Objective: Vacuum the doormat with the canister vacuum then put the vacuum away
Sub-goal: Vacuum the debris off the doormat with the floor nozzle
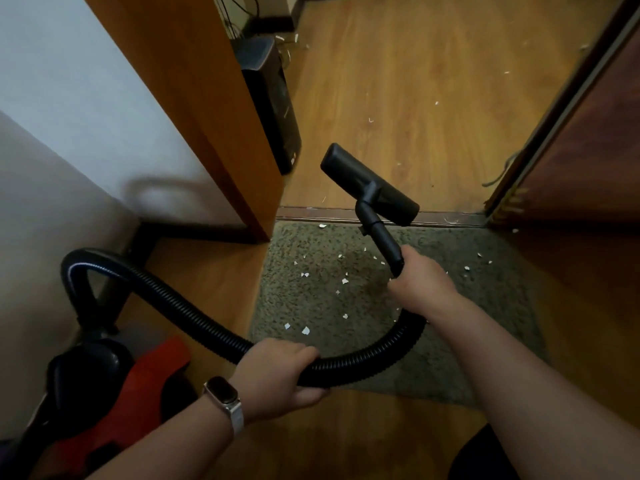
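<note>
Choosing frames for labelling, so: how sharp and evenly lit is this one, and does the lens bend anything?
Head view: wide-angle lens splays the door frame outward; the canister vacuum sits dark and soft at lower left; the hose casts a loop shadow on the wall; doormat and paper scraps read clearly, slightly soft.

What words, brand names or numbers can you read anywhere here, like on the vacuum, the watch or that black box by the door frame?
No text here is readable.
Canister vacuum: no label shows on its red and black body.
Hose in the left hand, wand and nozzle in the right hand: plain black, no print.
Watch: screen dark.
Black box: small pale marks near its lower end, too blurred to read.
</note>
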A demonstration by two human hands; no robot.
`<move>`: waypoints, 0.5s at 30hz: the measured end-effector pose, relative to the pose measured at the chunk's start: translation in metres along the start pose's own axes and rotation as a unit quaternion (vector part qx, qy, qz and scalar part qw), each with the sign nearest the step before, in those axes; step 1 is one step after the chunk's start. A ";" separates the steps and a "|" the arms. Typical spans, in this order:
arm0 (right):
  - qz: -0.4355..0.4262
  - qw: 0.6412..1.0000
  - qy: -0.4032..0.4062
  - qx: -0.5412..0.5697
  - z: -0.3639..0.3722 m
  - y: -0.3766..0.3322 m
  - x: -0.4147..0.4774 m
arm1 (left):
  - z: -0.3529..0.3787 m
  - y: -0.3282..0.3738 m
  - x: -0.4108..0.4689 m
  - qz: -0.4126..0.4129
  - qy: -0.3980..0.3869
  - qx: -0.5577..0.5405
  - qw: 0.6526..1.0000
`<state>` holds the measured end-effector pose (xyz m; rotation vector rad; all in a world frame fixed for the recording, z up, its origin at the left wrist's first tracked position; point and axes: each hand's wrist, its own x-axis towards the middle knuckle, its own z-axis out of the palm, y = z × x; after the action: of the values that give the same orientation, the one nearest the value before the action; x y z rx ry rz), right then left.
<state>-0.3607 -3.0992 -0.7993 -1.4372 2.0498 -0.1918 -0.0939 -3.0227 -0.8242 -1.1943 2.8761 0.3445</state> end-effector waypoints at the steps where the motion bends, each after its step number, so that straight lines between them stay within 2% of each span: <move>1: -0.003 1.000 -0.001 -0.021 0.000 0.000 -0.003 | 0.003 0.006 0.000 0.008 0.001 -0.012 1.000; 3: -0.012 0.998 0.002 -0.067 0.000 0.000 -0.012 | 0.007 0.023 0.001 0.032 -0.011 -0.027 0.999; 7: -0.037 0.989 0.016 -0.145 -0.002 -0.007 -0.031 | 0.010 0.060 0.008 0.035 -0.098 -0.080 0.991; 12: 0.007 0.997 0.004 -0.083 -0.003 -0.024 -0.040 | 0.013 0.081 -0.010 0.027 -0.120 -0.181 0.976; 15: 0.030 0.998 -0.005 -0.047 -0.006 -0.025 -0.040 | 0.009 0.063 -0.012 0.031 -0.107 -0.185 0.976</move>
<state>-0.3357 -3.0750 -0.7669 -1.4279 2.1154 -0.0650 -0.1299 -2.9694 -0.8191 -1.0283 2.7385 0.9811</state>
